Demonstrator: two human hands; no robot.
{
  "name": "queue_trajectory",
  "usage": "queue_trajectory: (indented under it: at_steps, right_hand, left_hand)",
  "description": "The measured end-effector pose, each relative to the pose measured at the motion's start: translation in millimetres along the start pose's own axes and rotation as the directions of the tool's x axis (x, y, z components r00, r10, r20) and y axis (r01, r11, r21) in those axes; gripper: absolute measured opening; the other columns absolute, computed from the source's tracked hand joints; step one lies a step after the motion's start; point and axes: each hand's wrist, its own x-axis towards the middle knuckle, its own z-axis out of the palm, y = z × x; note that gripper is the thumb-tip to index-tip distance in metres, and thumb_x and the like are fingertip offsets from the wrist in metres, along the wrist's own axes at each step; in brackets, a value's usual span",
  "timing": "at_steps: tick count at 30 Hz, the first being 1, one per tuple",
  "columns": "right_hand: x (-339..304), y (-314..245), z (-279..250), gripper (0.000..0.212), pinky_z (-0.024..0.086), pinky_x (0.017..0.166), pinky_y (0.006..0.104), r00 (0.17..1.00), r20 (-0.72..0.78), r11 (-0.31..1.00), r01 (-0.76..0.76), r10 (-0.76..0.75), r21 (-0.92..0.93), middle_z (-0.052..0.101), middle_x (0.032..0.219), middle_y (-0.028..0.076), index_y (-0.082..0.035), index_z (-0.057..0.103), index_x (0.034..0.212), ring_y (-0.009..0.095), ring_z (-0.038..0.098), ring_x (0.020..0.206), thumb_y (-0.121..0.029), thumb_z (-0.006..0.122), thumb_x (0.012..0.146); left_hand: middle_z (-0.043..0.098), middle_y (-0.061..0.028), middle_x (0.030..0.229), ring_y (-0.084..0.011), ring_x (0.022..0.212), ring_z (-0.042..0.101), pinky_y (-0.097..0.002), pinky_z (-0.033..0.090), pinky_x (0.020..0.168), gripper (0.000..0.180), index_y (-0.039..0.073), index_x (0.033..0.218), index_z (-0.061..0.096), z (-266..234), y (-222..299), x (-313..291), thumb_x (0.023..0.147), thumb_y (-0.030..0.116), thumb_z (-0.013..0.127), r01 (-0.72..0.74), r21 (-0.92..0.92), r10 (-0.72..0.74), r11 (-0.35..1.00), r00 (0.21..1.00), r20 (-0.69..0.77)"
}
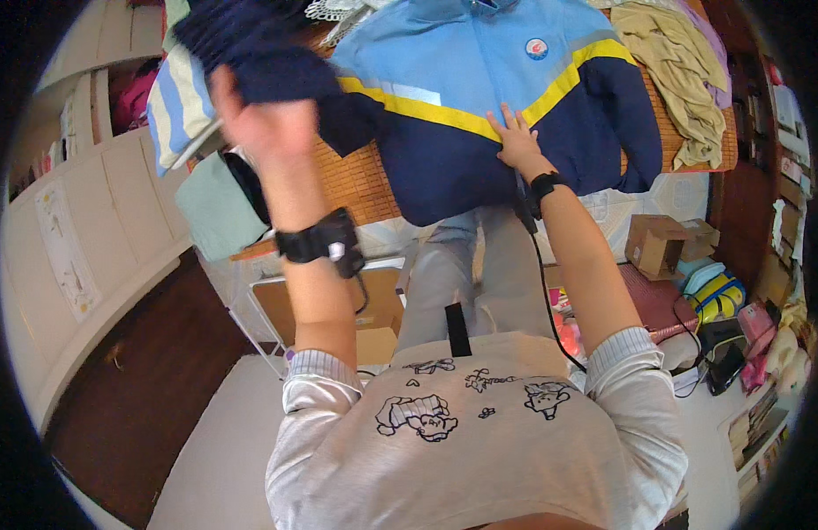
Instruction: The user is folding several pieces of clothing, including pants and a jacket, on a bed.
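Observation:
A zip-front jacket [444, 163], light blue above a yellow chevron stripe and navy below, lies spread on a woven mat [360, 190]. A round badge [536, 48] sits on its chest. My right hand [518, 143] rests flat on the jacket near the point of the stripe, fingers spread. Raised left of the jacket, my left hand [272, 128] is smeared by motion, palm partly showing. It is beside dark navy cloth [250, 49]; its fingers are blurred or hidden, and whether it grips the cloth is unclear.
A striped cloth [181, 106] and a pale green item [216, 208] hang at the left edge. Tan clothing [674, 75] is heaped on the right. Below stand cardboard boxes [656, 247] and assorted bags. A black cable [550, 309] runs from my right wrist strap.

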Motion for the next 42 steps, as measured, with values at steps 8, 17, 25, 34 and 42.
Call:
queue_trajectory:
  at_steps: [8, 17, 25, 34, 42]
  right_hand:
    - [-2.6, -5.3, 3.3, 0.077, 0.025, 0.098, 0.0559, 0.999, -0.017, 0.999, -0.050, 0.050, -0.003, 0.004, 0.145, -0.002, -0.035, 0.019, 0.135, 0.027, 0.011, 0.132, -0.002, 0.054, 0.074]
    - [-13.1, 11.0, 5.4, 0.074, 0.026, 0.100, 0.0512, 0.997, -0.078, 0.990, 0.033, -0.023, 0.137, 0.013, 0.143, 0.004, -0.028, 0.024, 0.135, 0.025, 0.014, 0.132, -0.008, 0.058, 0.072]
    - [-17.6, 26.7, 20.6, 0.073, 0.028, 0.101, 0.0463, 0.959, -0.255, 0.963, 0.177, -0.123, 0.202, 0.018, 0.141, 0.009, -0.022, 0.026, 0.134, 0.029, 0.022, 0.129, -0.010, 0.061, 0.071]
    - [-14.3, 53.0, 29.8, 0.059, 0.036, 0.095, 0.0409, 0.918, -0.367, 0.894, 0.285, -0.151, 0.345, 0.034, 0.133, 0.014, -0.012, 0.038, 0.127, 0.029, 0.034, 0.123, -0.012, 0.061, 0.073]
    - [-63.2, 168.7, 14.4, 0.045, 0.048, 0.079, 0.0336, 0.761, 0.062, -0.449, 0.313, 0.646, 0.837, 0.052, 0.104, 0.021, 0.004, 0.042, 0.115, 0.028, 0.055, 0.094, -0.031, 0.046, 0.088]
  left_hand:
    - [0.041, -0.0128, 0.130, -0.0193, 0.118, 0.041, -0.0277, 0.034, 0.094, 0.060, 0.005, 0.129, 0.037, 2.8, -215.8, 33.1, 0.075, 0.011, 0.062, -0.215, 0.899, -0.359, 0.382, 0.861, 0.359]
    - [0.026, -0.0141, 0.139, -0.0291, 0.126, 0.028, -0.0384, 0.025, 0.102, 0.064, 0.016, 0.129, 0.038, -165.2, -141.4, -72.3, 0.070, 0.013, 0.063, -0.044, 0.941, -0.524, -0.335, 0.839, -0.147]
    - [0.010, -0.0120, 0.143, -0.0360, 0.129, 0.014, -0.0516, 0.015, 0.102, 0.073, 0.025, 0.133, 0.030, -195.5, -118.0, -145.0, 0.068, 0.020, 0.062, 0.020, 0.611, -0.376, -0.792, 0.772, -0.512]
    - [0.009, -0.0108, 0.144, -0.0344, 0.130, 0.015, -0.0503, 0.015, 0.103, 0.075, 0.028, 0.135, 0.024, -190.2, -127.9, -135.3, 0.070, 0.023, 0.060, 0.064, 0.503, -0.319, -0.862, 0.701, -0.637]
    - [0.046, -0.0201, 0.122, -0.0323, 0.115, 0.043, -0.0343, 0.034, 0.095, 0.063, 0.006, 0.129, 0.033, -196.0, -120.9, -122.1, 0.072, 0.012, 0.060, 0.420, 0.685, -0.113, -0.595, 0.800, -0.589]
